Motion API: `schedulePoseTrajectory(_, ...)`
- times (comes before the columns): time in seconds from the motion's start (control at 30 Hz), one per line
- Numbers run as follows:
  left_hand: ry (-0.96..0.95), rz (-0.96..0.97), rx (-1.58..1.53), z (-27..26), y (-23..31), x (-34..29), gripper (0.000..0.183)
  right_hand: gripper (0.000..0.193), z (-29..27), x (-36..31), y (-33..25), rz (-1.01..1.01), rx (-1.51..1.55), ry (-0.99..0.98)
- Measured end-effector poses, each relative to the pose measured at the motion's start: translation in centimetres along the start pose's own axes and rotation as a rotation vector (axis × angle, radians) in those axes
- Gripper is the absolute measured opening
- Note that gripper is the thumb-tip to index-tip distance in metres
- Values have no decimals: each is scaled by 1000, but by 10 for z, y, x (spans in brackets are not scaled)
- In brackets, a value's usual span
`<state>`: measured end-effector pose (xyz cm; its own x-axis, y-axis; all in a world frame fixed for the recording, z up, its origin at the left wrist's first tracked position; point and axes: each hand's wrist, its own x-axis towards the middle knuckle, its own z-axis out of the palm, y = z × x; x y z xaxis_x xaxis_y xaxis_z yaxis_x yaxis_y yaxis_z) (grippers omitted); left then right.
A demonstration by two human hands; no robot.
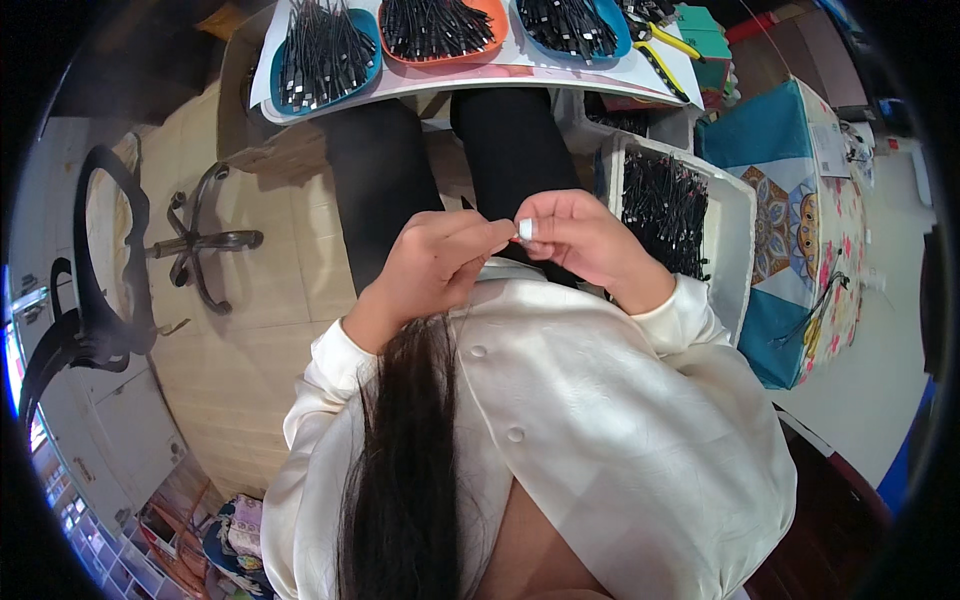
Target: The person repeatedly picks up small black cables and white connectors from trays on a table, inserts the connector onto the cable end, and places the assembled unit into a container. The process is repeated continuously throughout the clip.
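Note:
Above my lap, my left hand (440, 255) and my right hand (580, 240) meet fingertip to fingertip, both closed in a pinch. At the tip of my right thumb is a small white piece (526, 230); I cannot tell whether it is wrapped round the thumb or held. A speck of red shows beside it. Whatever else lies between the fingers is too small or hidden. Beyond the hands, bundles of short black cables lie in a blue tray (374, 88), an orange tray (502, 22) and another blue tray (625, 40) on the table.
Yellow-handled pliers (672, 42) lie at the white table's (440, 90) right end. To my right stands a white foam box (735, 215) of black cables, beside a patterned cloth-covered stand (770, 140). A wheeled chair base (195, 240) is on the tiled floor at left.

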<state>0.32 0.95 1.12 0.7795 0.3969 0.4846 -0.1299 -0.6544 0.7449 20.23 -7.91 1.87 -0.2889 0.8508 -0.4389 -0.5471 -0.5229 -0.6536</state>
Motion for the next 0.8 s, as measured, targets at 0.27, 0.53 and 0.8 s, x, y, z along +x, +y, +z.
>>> schedulePoseTrajectory(0.27, 208, -617, -1266, 1, -4, -9, 11, 13, 1, 0, -7, -695, -759, 147)
schedulePoseTrajectory(0.53, 35, -684, -1750, 10, -9, -9, 15, 21, 10, 14, -21, -1164, -1042, -61)
schedulePoseTrajectory(0.8, 128, -601, -1090, 2, -2, -6, 15, 11, 16, 7, 9, -733, -561, 79)
